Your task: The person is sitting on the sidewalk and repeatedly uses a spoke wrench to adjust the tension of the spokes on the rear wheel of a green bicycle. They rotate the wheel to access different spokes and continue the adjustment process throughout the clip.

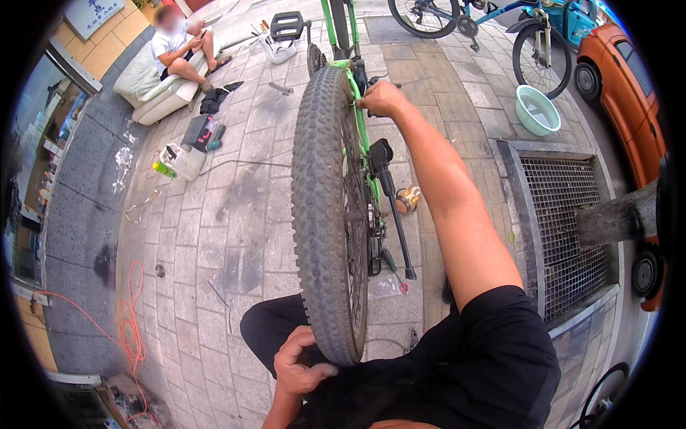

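Observation:
An upturned green bicycle frame (pixel 352 69) stands in front of me with its knobby black tyre (pixel 319 200) pointing at me. My left hand (pixel 298 363) grips the near lower end of the tyre, fingers curled over the tread. My right hand (pixel 381 98) reaches far forward and closes on the green frame beside the wheel's far edge. A black kickstand (pixel 397 227) hangs off the frame on the right of the wheel.
A person sits on a white cushion (pixel 153 89) at the far left. A white jug (pixel 184 160) and tools lie on the paving. A green basin (pixel 537 109), a blue bicycle (pixel 493 28), an orange car (pixel 623 79), a metal grate (pixel 568 214) and an orange cord (pixel 128 322) surround me.

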Demonstrator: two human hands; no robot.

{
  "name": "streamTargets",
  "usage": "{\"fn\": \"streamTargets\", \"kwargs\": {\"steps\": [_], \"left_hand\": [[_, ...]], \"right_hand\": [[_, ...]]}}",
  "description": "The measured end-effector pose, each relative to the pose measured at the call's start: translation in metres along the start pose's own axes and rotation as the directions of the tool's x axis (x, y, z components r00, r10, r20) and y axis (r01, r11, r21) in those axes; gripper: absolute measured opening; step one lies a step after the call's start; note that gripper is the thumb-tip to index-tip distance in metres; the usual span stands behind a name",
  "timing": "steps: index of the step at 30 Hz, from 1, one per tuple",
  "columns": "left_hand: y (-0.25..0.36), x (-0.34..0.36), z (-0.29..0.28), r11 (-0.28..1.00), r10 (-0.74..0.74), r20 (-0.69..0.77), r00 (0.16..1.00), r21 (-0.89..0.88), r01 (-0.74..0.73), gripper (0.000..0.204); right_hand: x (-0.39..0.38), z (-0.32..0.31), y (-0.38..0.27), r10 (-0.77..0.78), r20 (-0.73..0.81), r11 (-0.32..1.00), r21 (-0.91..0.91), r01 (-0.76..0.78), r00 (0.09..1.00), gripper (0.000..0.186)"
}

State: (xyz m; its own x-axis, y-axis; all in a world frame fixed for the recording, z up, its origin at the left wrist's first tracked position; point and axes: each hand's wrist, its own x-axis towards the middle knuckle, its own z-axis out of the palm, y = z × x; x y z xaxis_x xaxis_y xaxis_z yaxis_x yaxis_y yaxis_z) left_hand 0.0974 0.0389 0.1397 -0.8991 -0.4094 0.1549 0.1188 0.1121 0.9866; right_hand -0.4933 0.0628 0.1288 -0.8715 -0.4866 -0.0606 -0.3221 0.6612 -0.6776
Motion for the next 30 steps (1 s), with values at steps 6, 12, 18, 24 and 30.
{"fn": "streamTargets", "kwargs": {"steps": [6, 12, 18, 24, 30], "left_hand": [[0.000, -0.003, -0.008, 0.995, -0.060, 0.086, 0.994, 0.090, 0.053, 0.050], [-0.031, -0.035, -0.022, 0.933, -0.332, 0.198, 0.922, 0.214, 0.290, 0.042], [-0.038, -0.036, -0.034, 0.819, -0.311, 0.235, 0.921, 0.557, 0.135, 0.040], [-0.022, -0.011, -0.035, 0.859, -0.208, 0.079, 0.975, 0.491, 0.144, 0.037], [0.009, 0.013, -0.006, 0.996, 0.085, -0.007, 0.996, 0.037, -0.085, 0.052]], "right_hand": [[-0.001, -0.001, -0.001, 0.013, 0.005, 1.000, 0.005, -0.013, 1.000, 0.034], [0.000, 0.002, -0.001, -0.024, -0.006, 1.000, -0.014, 0.024, 1.000, 0.035], [-0.004, -0.001, -0.002, -0.039, -0.019, 0.998, -0.044, 0.038, 0.999, 0.035], [-0.003, 0.002, -0.001, -0.047, -0.019, 0.998, -0.038, 0.046, 0.999, 0.035], [-0.002, -0.001, 0.000, -0.034, 0.002, 0.999, -0.012, 0.034, 0.999, 0.035]]}}
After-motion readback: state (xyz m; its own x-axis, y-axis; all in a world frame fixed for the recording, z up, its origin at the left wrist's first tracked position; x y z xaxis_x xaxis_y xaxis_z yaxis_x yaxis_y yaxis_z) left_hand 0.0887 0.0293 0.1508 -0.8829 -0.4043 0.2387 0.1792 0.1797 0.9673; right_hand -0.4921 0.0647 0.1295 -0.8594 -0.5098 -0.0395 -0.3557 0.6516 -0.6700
